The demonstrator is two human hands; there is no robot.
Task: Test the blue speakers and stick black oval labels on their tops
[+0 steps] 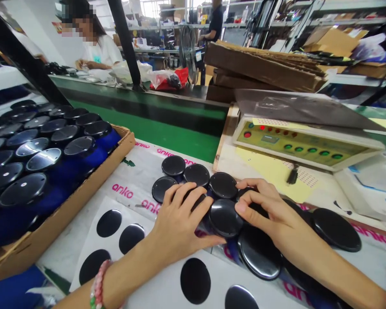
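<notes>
Several round blue pieces with glossy black tops stand grouped on the table. My left hand (183, 219) curves around one black-topped piece (225, 218), thumb at its near side and index finger at its left rim. Its other fingers spread over the neighbouring tops. My right hand (272, 206) has thumb and index tips pinched together at the right rim of the same piece; whatever is between them is hidden. Its other fingers reach over the piece behind. Below my left hand lies a white sheet (162, 262) bearing round black stickers (195, 280).
At left a cardboard box (128, 139) holds rows of black-topped blue pieces (40, 159). A control box with buttons (305, 141) stands at back right, near stacked flat cardboard (260, 68). A green conveyor belt (161, 128) runs behind; a co-worker (99, 51) sits across it.
</notes>
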